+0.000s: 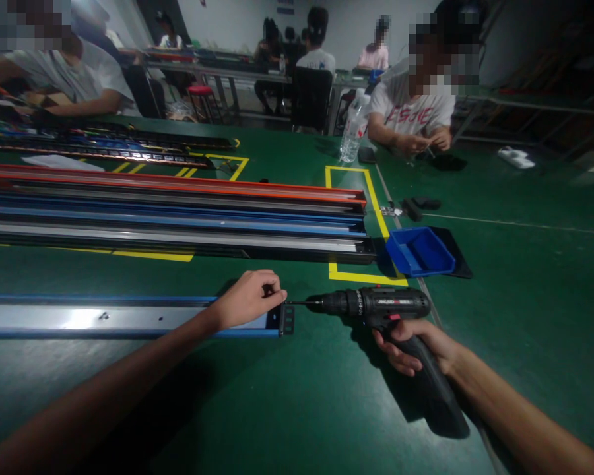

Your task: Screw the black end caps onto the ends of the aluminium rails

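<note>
My right hand point(416, 346) is wrapped round the grip of a black cordless drill point(396, 305), its long thin bit point(301, 302) pointing left. The bit's tip meets the end of a blue-edged metal rail point(69, 318) that lies flat on the table. A small black end bracket point(288, 320) with slots sits at that end of the rail. My left hand point(250, 298) rests over the rail's right end, fingers curled and pinched close to the bit's tip. Whatever is between those fingers is too small to make out.
Beyond lie several long rails point(178, 214) with orange, blue and grey faces. Right of them stands a blue bin point(420, 252) on a dark flat piece. A water bottle point(351, 132) stands farther back on the green table. Co-workers sit across it, one person point(416, 112) handling something small.
</note>
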A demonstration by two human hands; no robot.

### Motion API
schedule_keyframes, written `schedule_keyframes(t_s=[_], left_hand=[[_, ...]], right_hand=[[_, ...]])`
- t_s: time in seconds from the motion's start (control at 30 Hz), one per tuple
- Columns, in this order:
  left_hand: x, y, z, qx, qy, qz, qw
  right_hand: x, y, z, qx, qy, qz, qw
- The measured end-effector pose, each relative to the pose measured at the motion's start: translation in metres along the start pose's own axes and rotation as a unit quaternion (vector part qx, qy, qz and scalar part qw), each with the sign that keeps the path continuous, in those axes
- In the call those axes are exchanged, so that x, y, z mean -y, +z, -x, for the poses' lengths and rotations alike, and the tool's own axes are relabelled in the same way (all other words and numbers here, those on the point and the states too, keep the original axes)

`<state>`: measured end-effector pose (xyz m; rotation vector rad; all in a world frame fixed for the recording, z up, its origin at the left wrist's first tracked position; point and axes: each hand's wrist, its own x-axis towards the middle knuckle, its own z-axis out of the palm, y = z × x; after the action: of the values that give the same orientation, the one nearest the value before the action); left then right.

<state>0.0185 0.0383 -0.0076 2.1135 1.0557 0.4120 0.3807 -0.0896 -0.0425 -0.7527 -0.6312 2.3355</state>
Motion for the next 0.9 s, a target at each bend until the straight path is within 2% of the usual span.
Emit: schedule_keyframes(t_s=[0.5, 0.9], left_hand=[[0.0010, 0.0007, 0.0003, 0.000, -0.001, 0.000, 1.000], [0.0023, 0.0007, 0.0004, -0.001, 0.001, -0.001, 1.000]], right_hand=[[-0.0005, -0.0012, 0.0016, -0.025, 0.013, 0.005, 1.000], [0.0001, -0.0013, 0.0010, -0.005, 0.015, -0.003, 1.000]])
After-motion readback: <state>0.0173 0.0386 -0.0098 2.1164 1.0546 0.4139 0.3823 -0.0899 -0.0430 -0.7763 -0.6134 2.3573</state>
